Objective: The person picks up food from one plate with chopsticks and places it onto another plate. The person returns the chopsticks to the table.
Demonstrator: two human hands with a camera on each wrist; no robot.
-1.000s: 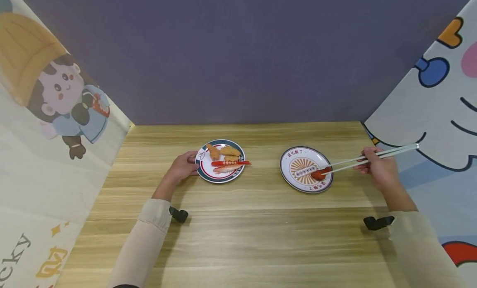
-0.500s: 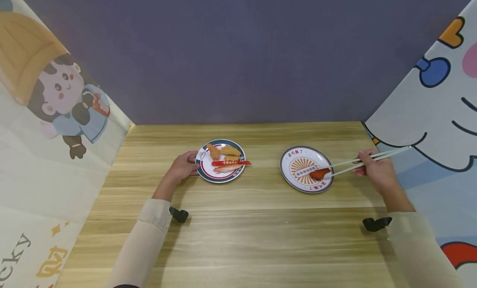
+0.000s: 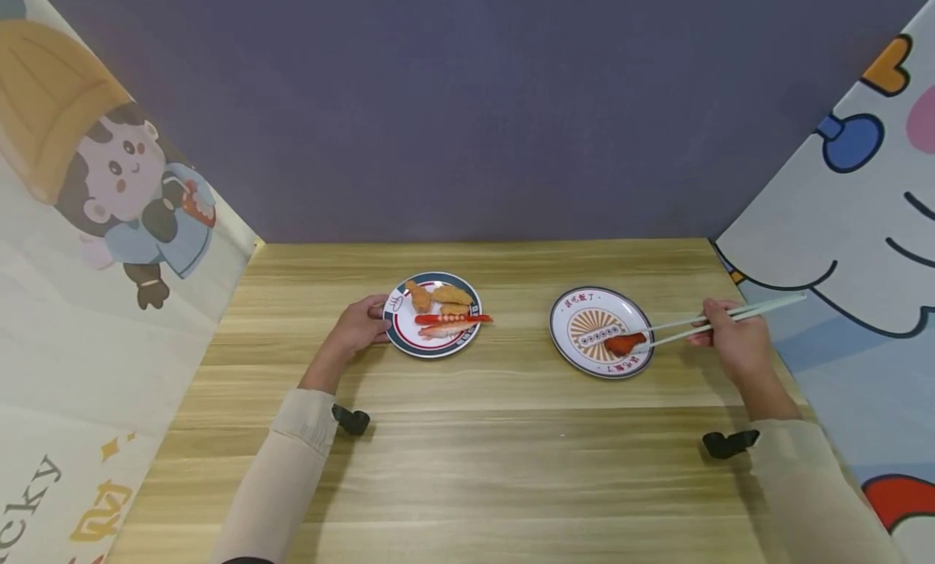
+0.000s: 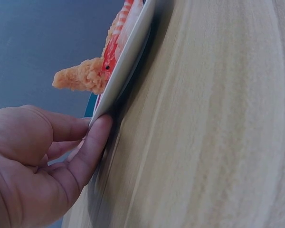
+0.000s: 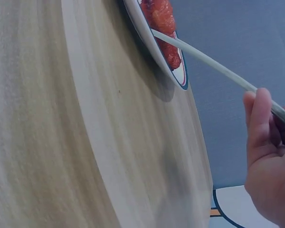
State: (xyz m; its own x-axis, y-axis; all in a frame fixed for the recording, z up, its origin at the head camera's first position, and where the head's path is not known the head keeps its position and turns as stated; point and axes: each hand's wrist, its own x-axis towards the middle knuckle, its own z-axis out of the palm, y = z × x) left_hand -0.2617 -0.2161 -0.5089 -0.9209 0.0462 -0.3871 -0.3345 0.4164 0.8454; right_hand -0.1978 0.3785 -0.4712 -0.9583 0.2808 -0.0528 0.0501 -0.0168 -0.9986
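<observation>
My left hand [image 3: 363, 325] pinches the left rim of a round plate [image 3: 403, 337] with a teal border, as the left wrist view shows. On that plate lie several golden fried chicken pieces [image 3: 450, 297], a red-striped shrimp [image 3: 445, 320] and a paler pink piece [image 3: 447, 330]. My right hand [image 3: 739, 337] holds a pair of pale green chopsticks [image 3: 682, 321], pointing left. Their tips reach a glazed red-brown piece of meat [image 3: 623, 345] on a second plate [image 3: 566, 320], white with a sunburst print. In the right wrist view, a chopstick [image 5: 213, 64] crosses that plate's rim beside the meat.
Both plates stand on a wood-grain table [image 3: 497, 450], with a gap between them. A dark grey panel [image 3: 482, 109] rises behind the table's far edge. Printed cartoon walls [image 3: 73, 320] flank the left and right sides. A black wrist camera mount [image 3: 730, 444] sits at each sleeve.
My right hand and the chopsticks have shifted slightly left, and the meat has slid a little left on its plate. The left hand and its plate stay in place.
</observation>
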